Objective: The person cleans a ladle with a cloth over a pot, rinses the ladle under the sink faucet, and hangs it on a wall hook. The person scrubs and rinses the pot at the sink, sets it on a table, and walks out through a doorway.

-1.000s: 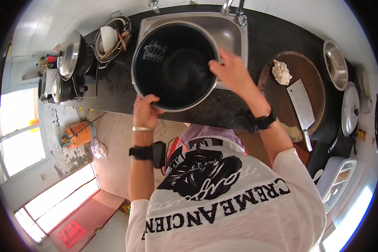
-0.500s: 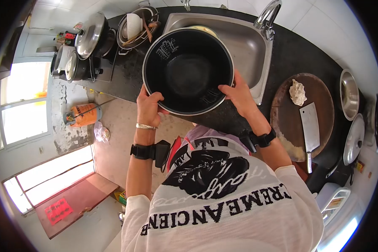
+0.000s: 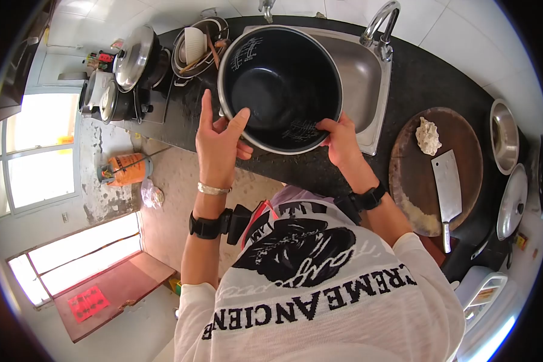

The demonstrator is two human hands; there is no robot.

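A large round pot with a dark inside and white markings (image 3: 277,90) is tilted toward me over the sink's left part and the counter edge. My right hand (image 3: 342,140) grips its lower right rim, thumb inside. At the lower left rim is my left hand (image 3: 218,142), its fingers spread and its thumb tip over the rim; whether it bears any weight cannot be told. The steel sink (image 3: 368,90) shows to the right of the pot, below a curved faucet (image 3: 383,27).
A round wooden board (image 3: 407,175) on the right bears a cleaver (image 3: 447,187) and a pale lump (image 3: 428,136). Beyond it are a steel bowl (image 3: 504,136) and a lid (image 3: 513,202). A colander with dishes (image 3: 193,51) and lidded pots (image 3: 134,57) stand at the left.
My left hand's fingers have opened away from the rim. The pot has shifted slightly right and up and turned a little, with my right hand still on its rim.
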